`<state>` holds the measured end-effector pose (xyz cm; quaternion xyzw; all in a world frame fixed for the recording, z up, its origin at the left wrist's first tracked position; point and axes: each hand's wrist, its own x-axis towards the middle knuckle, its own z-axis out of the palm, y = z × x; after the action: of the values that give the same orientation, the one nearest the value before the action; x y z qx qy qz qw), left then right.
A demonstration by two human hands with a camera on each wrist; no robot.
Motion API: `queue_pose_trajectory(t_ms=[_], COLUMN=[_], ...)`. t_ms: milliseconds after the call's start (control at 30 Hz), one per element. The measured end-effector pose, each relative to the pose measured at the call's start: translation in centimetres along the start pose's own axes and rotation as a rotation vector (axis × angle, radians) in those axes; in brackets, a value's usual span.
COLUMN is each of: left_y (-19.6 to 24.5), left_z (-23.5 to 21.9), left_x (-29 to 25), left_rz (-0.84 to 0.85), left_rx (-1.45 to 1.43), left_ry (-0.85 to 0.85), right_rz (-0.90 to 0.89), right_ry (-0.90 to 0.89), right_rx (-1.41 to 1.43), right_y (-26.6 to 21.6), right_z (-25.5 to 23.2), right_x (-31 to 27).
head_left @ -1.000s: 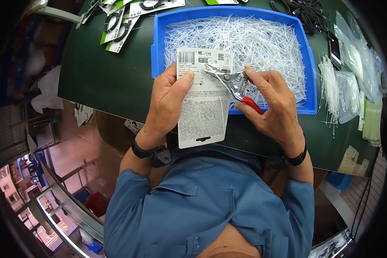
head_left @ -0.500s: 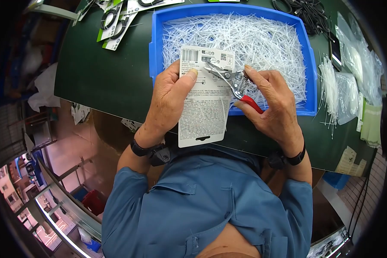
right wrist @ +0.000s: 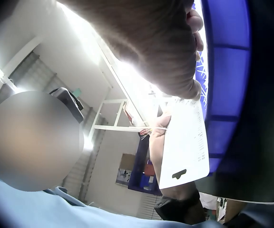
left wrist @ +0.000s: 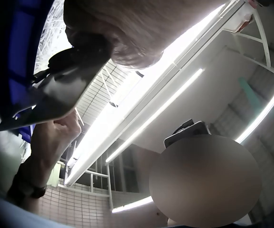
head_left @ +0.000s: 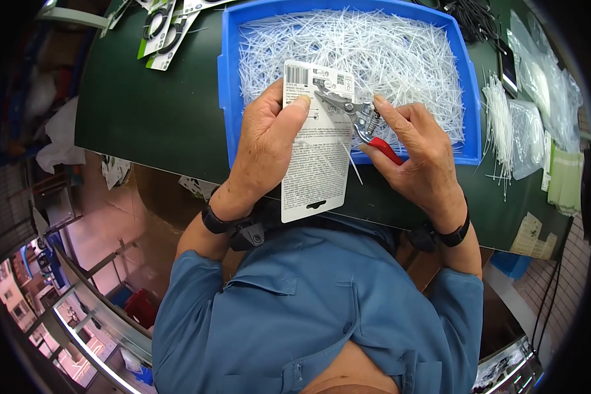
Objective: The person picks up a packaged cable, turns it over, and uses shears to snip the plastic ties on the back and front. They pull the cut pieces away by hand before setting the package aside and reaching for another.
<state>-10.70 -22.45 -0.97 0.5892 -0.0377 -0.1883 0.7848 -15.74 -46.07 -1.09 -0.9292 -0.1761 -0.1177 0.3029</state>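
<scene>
My left hand [head_left: 266, 138] grips a white printed card [head_left: 315, 161] by its left edge, thumb on the printed face. The card has a barcode at its far end and a slotted hang hole at the near end. In my right hand [head_left: 423, 144] are red-handled cutting pliers [head_left: 384, 148], their metal jaws lying over the card's upper part beside the left thumb. A thin white plastic strip [head_left: 352, 164] slants past the card's right edge. The right wrist view shows the card [right wrist: 187, 147] from the side, with the slot lowest.
A blue tray [head_left: 226, 98] full of white plastic strips [head_left: 400, 59] lies beyond the hands on the green table [head_left: 138, 125]. Carded black cables [head_left: 167, 39] sit back left. At right are a bundle of white ties [head_left: 499, 125], a phone [head_left: 507, 72] and clear bags [head_left: 551, 85].
The card and left hand have shifted slightly right and away from the body. A white strip now slants out beyond the card's right edge. The right hand keeps its grip on the pliers.
</scene>
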Motion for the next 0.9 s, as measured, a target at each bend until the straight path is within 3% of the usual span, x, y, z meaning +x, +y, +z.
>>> queue_pose_trajectory(t_ms=[333, 567, 900], left_y=[-1.1, 1.1, 1.0], left_z=[-0.8, -1.4, -0.9], left_x=[0.6, 0.8, 0.8], left_rz=[-0.101, 0.094, 0.12], left_rx=[-0.105, -0.161, -0.132], left_ry=[0.012, 0.241, 0.236], right_rz=[0.023, 0.002, 0.01], right_ry=[0.009, -0.004, 0.008], right_rx=[0.039, 0.119, 0.094], right_y=[1.0, 1.2, 0.3], right_z=[1.0, -0.3, -0.7], right_x=[-0.6, -0.6, -0.7])
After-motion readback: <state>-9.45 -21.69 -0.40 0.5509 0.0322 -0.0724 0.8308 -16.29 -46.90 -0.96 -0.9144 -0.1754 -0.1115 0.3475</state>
